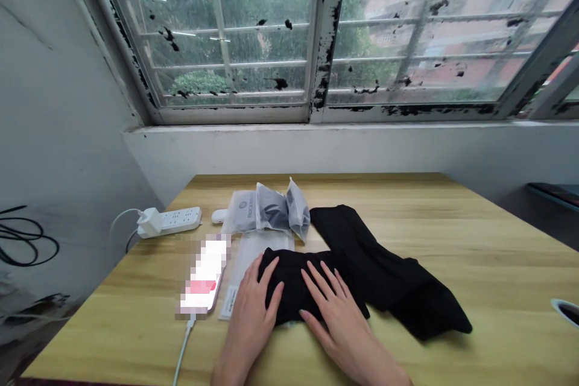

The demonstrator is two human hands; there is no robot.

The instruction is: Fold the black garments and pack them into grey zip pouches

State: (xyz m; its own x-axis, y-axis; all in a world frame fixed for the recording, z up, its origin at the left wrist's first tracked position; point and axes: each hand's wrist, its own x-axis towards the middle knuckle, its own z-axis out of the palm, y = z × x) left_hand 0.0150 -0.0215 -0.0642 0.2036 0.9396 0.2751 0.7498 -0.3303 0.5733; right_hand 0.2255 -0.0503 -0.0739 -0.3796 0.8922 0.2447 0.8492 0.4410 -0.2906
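Head view: the person's left hand [254, 295] rests at the left edge of black fabric [393, 277] on a wooden table [479, 253], the right hand [337, 307] on its near side — both with fingers unclenched, laid flat. The fabric's longer part stretches rightward; a lit phone [205, 274] lies leftward, plastic-wrapped packets [271, 212] behind.

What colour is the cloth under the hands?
The cloth is plain black; it shows in the head view, the only one here.
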